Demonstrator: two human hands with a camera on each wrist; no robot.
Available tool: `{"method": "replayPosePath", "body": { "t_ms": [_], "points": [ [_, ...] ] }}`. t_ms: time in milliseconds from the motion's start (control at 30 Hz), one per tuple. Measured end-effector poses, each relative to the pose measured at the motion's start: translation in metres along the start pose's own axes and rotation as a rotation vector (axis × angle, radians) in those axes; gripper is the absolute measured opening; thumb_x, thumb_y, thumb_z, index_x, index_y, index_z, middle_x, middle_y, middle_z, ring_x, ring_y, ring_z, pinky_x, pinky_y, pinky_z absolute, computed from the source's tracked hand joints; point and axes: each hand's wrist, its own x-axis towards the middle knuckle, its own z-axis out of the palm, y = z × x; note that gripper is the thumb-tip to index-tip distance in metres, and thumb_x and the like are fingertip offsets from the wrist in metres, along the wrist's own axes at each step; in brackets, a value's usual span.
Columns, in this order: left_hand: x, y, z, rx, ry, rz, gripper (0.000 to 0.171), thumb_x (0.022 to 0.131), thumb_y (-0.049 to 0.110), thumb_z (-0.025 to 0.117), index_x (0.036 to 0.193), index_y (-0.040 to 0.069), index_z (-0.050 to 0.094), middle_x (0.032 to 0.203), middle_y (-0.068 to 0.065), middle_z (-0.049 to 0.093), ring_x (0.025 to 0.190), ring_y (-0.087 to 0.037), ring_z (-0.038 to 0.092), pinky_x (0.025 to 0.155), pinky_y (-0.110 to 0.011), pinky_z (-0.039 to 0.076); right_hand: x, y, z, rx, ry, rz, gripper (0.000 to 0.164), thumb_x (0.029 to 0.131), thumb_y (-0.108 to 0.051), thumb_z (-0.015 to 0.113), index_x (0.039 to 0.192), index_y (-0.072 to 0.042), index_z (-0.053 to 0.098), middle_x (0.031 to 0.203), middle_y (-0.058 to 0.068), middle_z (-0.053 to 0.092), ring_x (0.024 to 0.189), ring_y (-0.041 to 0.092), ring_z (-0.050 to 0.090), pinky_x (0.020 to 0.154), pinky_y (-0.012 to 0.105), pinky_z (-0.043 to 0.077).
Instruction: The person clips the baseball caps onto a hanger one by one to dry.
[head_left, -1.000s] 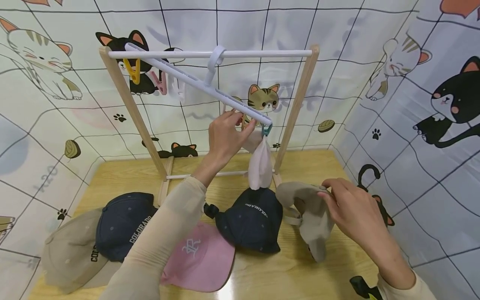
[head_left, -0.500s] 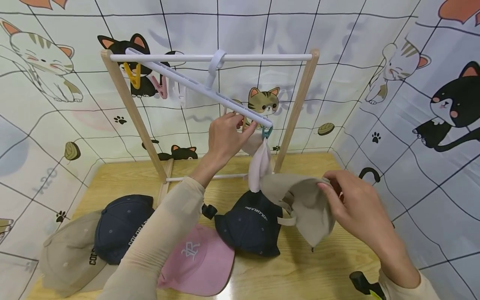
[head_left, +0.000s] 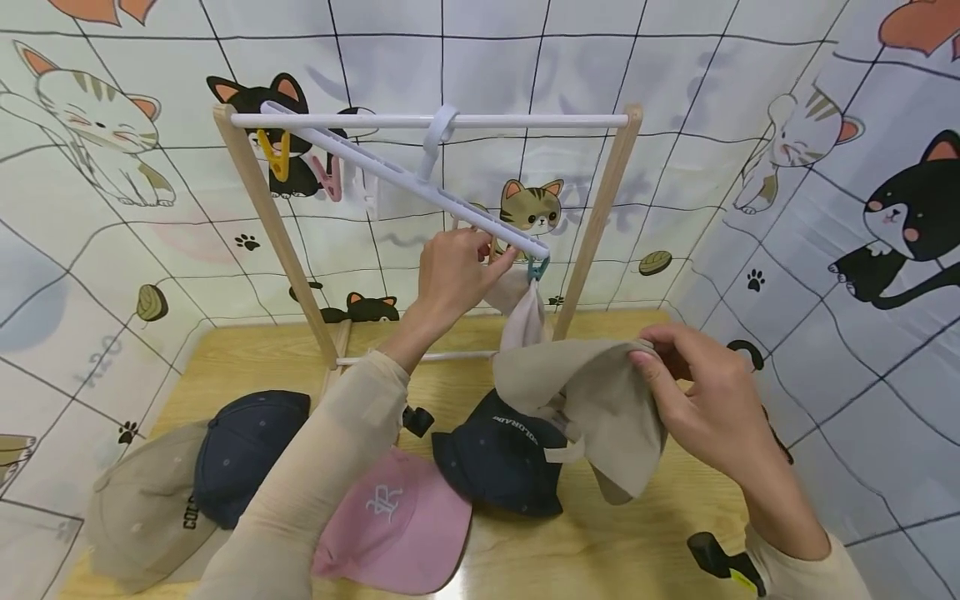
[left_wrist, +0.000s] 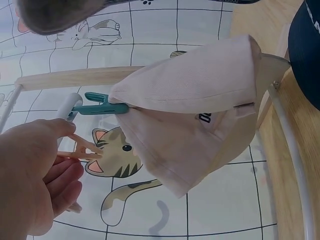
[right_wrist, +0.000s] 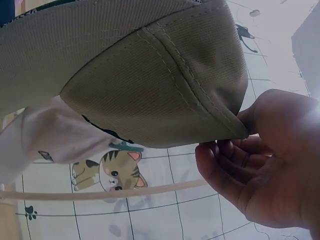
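Note:
My left hand (head_left: 453,271), just under the low end of the white clip hanger (head_left: 397,173), pinches a peach clothespin (left_wrist: 82,147), its jaws spread in the left wrist view. Beside it, a teal clothespin (left_wrist: 102,107) on the hanger's end grips a pale cap (left_wrist: 187,90), which hangs folded. My right hand (head_left: 708,400) pinches the edge of a beige cap (head_left: 611,417) between thumb and fingers. That cap is held up, its brim pointing left and overlapping the navy cap below in the head view. In the right wrist view, fingertips hold a seamed corner of the beige cap (right_wrist: 150,95).
The hanger hooks over a wood-and-white rack (head_left: 345,122) and tilts down to the right. A yellow clip (head_left: 277,158) and a pink clip (head_left: 328,177) hang at its left. On the table lie a pink cap (head_left: 408,533), navy caps (head_left: 495,467) and another beige cap (head_left: 142,508).
My right hand has brought the beige cap up and leftward, toward the hanging pale cap and over the navy cap. My left hand stays beneath the hanger with its clothespin.

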Motion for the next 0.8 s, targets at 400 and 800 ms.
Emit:
{"method": "replayPosePath", "body": {
  "t_ms": [400,800],
  "points": [
    [0.005,0.003,-0.01,-0.031,-0.111,-0.041,0.047,0.101,0.038,0.086,0.066,0.011,0.07,0.064,-0.004,0.07,0.06,-0.015,0.047,0.055,-0.024,0.027,0.015,-0.001,0.033,0.128,0.01,-0.039,0.03,0.09,0.016,0.083,0.116,0.002,0.077,0.098,0.01,0.077,0.083,-0.002,0.069,0.085,0.005,0.056],
    [0.011,0.008,-0.018,-0.07,-0.188,-0.062,0.056,0.1,0.041,0.087,0.057,0.016,0.061,0.059,-0.002,0.069,0.058,-0.013,0.046,0.056,-0.024,0.026,0.037,0.003,0.069,0.063,-0.051,-0.088,0.019,0.097,0.004,0.084,0.113,0.001,0.075,0.087,0.006,0.071,0.071,0.008,0.061,0.068,0.015,0.049]
  ]
}}
